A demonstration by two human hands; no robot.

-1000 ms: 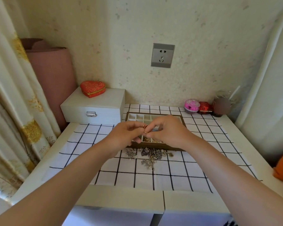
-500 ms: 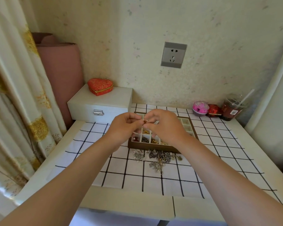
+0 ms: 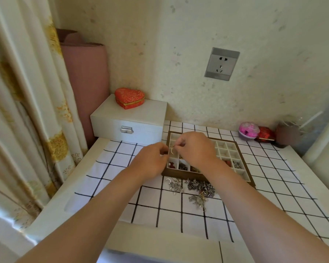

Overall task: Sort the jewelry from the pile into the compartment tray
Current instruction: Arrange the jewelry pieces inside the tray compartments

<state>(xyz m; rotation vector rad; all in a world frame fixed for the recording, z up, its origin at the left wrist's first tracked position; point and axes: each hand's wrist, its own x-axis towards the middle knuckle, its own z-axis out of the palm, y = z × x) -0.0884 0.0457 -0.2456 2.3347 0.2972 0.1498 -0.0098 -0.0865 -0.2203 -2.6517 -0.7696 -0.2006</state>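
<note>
We pinch a small metal hoop (image 3: 171, 151) between the curled fingertips of our left hand (image 3: 152, 160) and right hand (image 3: 195, 149); it hangs loop-down above the far-left cells of the compartment tray (image 3: 182, 175); the tray's long axis runs left to right, slightly skewed; the jewelry pile (image 3: 198, 188) lies just before its near wall; bare checked cloth (image 3: 118, 188) spreads left and toward us; a white box (image 3: 129, 118) sits against the speckled wall (image 3: 179, 73).

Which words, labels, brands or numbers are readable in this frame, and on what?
None can be read.
Cup: blurred, nothing legible.
Small red box: gold strip too small to read.
Wall socket: no print visible.
</note>
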